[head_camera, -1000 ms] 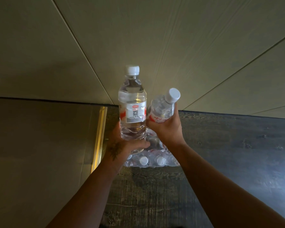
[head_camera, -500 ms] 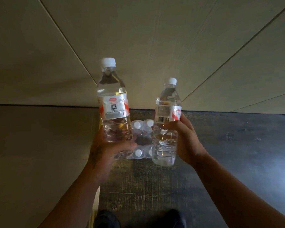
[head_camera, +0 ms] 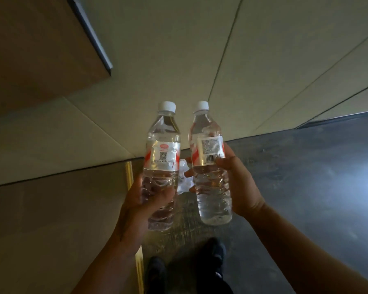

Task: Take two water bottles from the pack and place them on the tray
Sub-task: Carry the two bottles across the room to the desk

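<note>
Both bottles look to be out of the pack, so the picking half seems done; the placing half is left, and no tray shows in this view.

On the left, the left hand (head_camera: 146, 205) wraps the lower body of 1 clear plastic water bottle with a white cap and red-and-white label (head_camera: 163, 164), fingers curled snugly round it, thumb across the front, bottle upright in the air.

Between the 2 bottles, a scrap of the crinkled clear plastic pack (head_camera: 184, 177) shows on the dark floor (head_camera: 306, 187), well below.

On the right, the right hand (head_camera: 236, 187) grips the second clear white-capped bottle with its barcode label facing out (head_camera: 210, 166) at mid-body, fingertips closed round the far side, thumb pressed at the label's lower edge. The bottles stand just beside each other, apart.
</note>
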### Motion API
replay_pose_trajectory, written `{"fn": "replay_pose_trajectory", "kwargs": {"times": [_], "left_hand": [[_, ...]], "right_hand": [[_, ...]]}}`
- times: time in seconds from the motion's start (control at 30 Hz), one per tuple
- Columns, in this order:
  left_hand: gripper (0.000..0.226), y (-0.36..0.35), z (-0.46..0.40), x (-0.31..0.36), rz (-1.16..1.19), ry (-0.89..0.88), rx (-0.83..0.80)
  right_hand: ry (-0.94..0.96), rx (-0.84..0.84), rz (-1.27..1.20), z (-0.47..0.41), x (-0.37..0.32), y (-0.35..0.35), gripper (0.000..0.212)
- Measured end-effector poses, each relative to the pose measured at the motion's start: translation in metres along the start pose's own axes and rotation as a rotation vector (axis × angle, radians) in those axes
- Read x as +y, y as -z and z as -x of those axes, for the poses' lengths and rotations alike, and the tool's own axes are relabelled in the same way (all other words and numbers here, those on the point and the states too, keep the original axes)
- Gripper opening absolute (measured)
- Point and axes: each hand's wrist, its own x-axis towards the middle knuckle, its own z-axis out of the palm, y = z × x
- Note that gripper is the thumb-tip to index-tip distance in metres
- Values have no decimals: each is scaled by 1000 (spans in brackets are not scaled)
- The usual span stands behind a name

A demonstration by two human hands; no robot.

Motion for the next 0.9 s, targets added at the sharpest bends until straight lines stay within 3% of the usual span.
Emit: {"fn": "replay_pose_trajectory", "kwargs": {"times": [0.13, 0.3, 0.4, 0.53, 0.7, 0.8, 0.9], "left_hand": [[104, -32, 65, 47, -14, 27, -80], [70, -80, 124, 96, -97, 21, -258], [69, -118, 156, 118, -165, 16, -360], [60, -183, 198, 132, -249, 15, -482], [82, -285, 244, 130, -378, 59, -629], [75, -355, 262, 118, -444, 139, -751], [67, -428, 271, 97, -460, 206, -826]], "right_hand": [[41, 124, -34, 83, -54, -10, 58], [118, 297, -107, 189, -97, -9, 58], [190, 395, -151, 250, -119, -6, 50], [239, 521, -152, 325, -138, 13, 59], [281, 676, -173, 408, -159, 62, 74], [299, 758, -222, 450, -167, 108, 75], [303, 837, -276, 485, -177, 165, 57]]}}
